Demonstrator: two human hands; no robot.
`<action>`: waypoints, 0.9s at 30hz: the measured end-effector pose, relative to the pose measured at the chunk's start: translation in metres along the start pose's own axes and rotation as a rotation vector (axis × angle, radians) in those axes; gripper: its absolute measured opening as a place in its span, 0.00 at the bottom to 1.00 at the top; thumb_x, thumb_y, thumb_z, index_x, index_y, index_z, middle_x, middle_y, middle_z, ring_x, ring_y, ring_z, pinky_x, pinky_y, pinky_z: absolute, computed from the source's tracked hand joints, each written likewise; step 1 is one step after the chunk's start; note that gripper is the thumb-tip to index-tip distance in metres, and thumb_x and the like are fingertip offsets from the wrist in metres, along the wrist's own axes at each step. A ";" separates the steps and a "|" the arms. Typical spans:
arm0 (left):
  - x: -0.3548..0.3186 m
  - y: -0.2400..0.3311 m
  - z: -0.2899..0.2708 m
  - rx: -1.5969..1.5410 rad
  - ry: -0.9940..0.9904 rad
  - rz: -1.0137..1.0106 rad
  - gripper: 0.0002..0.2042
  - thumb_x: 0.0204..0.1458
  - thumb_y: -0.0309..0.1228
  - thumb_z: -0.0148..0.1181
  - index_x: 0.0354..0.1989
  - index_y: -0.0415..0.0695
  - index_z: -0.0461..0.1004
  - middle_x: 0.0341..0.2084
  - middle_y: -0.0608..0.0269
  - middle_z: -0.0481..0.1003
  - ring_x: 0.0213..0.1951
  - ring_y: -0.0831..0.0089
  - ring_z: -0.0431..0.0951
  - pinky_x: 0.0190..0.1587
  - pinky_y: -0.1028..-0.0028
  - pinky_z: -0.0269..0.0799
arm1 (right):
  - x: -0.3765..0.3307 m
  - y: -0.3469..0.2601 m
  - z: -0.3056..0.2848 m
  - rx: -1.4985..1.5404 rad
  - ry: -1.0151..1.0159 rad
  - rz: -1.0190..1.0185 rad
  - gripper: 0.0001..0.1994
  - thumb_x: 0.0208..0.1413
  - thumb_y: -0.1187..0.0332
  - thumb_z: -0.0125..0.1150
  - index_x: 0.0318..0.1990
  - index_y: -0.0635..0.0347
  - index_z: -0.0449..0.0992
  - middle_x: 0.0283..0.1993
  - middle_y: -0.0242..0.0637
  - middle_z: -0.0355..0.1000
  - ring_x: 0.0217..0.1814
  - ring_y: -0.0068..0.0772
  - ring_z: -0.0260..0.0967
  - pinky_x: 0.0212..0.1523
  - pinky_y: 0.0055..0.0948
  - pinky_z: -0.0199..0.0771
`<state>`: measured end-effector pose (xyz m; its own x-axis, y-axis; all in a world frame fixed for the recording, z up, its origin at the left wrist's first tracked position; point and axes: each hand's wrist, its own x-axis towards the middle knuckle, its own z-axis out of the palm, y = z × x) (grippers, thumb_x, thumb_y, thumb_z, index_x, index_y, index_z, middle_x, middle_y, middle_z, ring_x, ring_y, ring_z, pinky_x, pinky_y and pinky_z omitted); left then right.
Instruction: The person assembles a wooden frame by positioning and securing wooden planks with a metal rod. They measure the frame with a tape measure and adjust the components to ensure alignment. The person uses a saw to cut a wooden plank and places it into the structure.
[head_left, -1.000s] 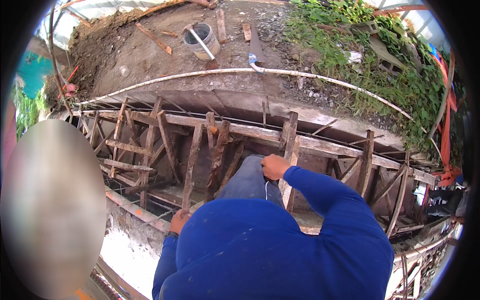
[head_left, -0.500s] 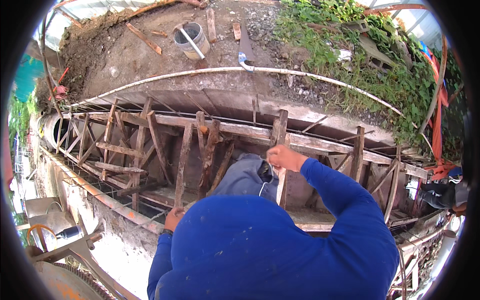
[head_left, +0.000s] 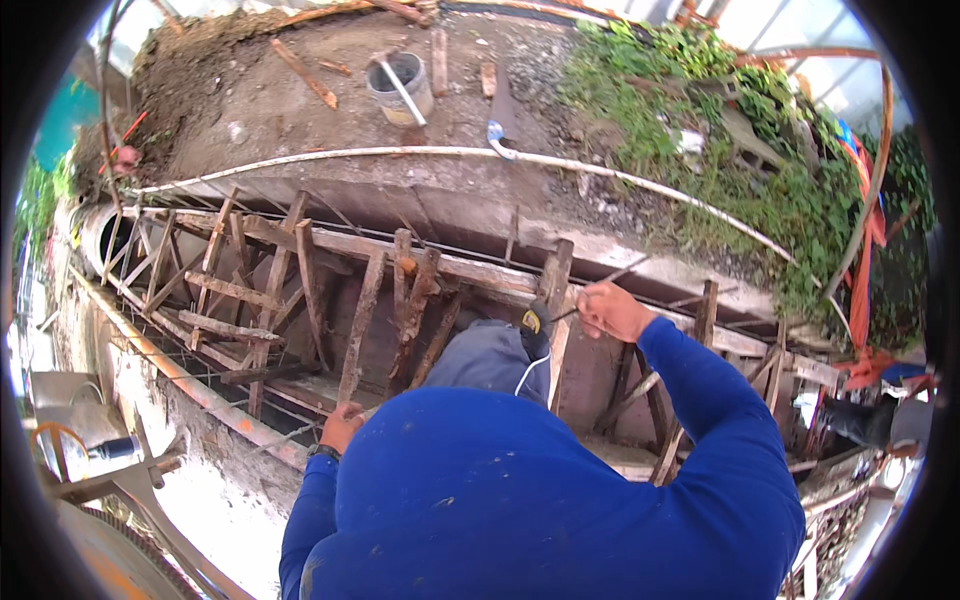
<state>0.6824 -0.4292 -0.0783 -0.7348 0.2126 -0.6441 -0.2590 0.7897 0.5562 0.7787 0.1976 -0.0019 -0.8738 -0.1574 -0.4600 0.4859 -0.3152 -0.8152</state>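
My right hand (head_left: pixel 612 310) is raised beside an upright timber post (head_left: pixel 556 275), its fingers closed on a thin dark rod that points left toward the post. Just left of it, at the top of my grey-blue trousers (head_left: pixel 480 358), a yellow-and-black rounded object (head_left: pixel 532 320) shows, too small to name. A white cord (head_left: pixel 528 372) hangs in a curve below that. My left hand (head_left: pixel 343 425) is low, at the foot of a slanted wooden brace (head_left: pixel 362 325). Its fingers look curled, but what they grip is hidden.
Timber braces and a long rail (head_left: pixel 430 260) fill the trench around me. Beyond its edge run a white pipe (head_left: pixel 400 152), a bucket (head_left: pixel 408 100) with a hammer-like tool, and a handsaw (head_left: pixel 502 120). Machinery with a toothed wheel (head_left: pixel 120 550) stands at left; another person (head_left: pixel 880 420) is at far right.
My right hand has moved right, away from the post, and the thin dark rod now shows in it. The yellow-and-black object has come into sight. My left hand stays low by the brace.
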 end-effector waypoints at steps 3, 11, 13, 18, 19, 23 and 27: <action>0.002 0.009 0.007 0.008 0.018 0.009 0.21 0.57 0.33 0.64 0.57 0.35 0.77 0.53 0.47 0.81 0.57 0.59 0.81 0.60 0.63 0.74 | -0.008 -0.015 0.007 0.142 0.050 -0.081 0.05 0.58 0.73 0.56 0.30 0.61 0.72 0.22 0.34 0.66 0.20 0.33 0.68 0.25 0.32 0.71; 0.017 0.013 0.020 -0.328 -0.024 0.115 0.22 0.66 0.41 0.57 0.62 0.40 0.73 0.56 0.50 0.78 0.54 0.60 0.81 0.57 0.62 0.76 | 0.040 -0.082 0.066 -0.270 0.017 -0.256 0.08 0.54 0.72 0.53 0.23 0.59 0.68 0.22 0.34 0.63 0.24 0.34 0.69 0.30 0.33 0.69; 0.004 0.075 0.012 -0.588 -0.112 0.026 0.25 0.68 0.45 0.54 0.66 0.41 0.68 0.62 0.48 0.74 0.57 0.56 0.79 0.59 0.58 0.75 | 0.053 -0.087 0.106 -0.330 -0.035 -0.285 0.08 0.53 0.72 0.52 0.22 0.60 0.69 0.24 0.37 0.68 0.28 0.33 0.72 0.34 0.32 0.72; -0.002 0.106 0.024 -1.285 -0.198 0.013 0.35 0.68 0.59 0.49 0.73 0.44 0.60 0.70 0.48 0.63 0.61 0.50 0.75 0.62 0.51 0.71 | 0.105 -0.060 0.213 -0.448 -0.463 -0.149 0.09 0.57 0.68 0.57 0.29 0.63 0.77 0.36 0.38 0.82 0.37 0.23 0.73 0.42 0.28 0.73; -0.003 0.110 0.026 -1.437 -0.221 0.021 0.38 0.67 0.63 0.48 0.74 0.45 0.58 0.72 0.46 0.61 0.63 0.48 0.73 0.63 0.49 0.70 | 0.112 -0.049 0.231 -0.455 -0.544 -0.153 0.09 0.57 0.68 0.57 0.29 0.64 0.78 0.37 0.38 0.82 0.37 0.23 0.73 0.42 0.28 0.73; -0.008 0.094 0.040 -1.676 -0.273 0.168 0.31 0.70 0.57 0.47 0.70 0.46 0.64 0.63 0.47 0.72 0.53 0.55 0.80 0.54 0.53 0.79 | 0.128 -0.016 0.269 -0.507 -0.779 -0.015 0.11 0.59 0.67 0.58 0.31 0.67 0.78 0.36 0.36 0.82 0.36 0.24 0.72 0.41 0.28 0.72; -0.018 0.083 0.056 -1.422 -0.104 0.152 0.16 0.71 0.42 0.49 0.55 0.44 0.75 0.49 0.54 0.80 0.46 0.68 0.81 0.49 0.66 0.80 | 0.150 -0.009 0.253 -0.830 -0.963 0.134 0.12 0.61 0.66 0.58 0.34 0.67 0.79 0.34 0.33 0.79 0.36 0.23 0.71 0.41 0.27 0.72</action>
<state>0.7087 -0.3358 -0.0502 -0.7792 0.3309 -0.5324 -0.6255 -0.4665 0.6254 0.6390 -0.0597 0.0252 -0.3071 -0.8637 -0.3997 0.1312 0.3775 -0.9167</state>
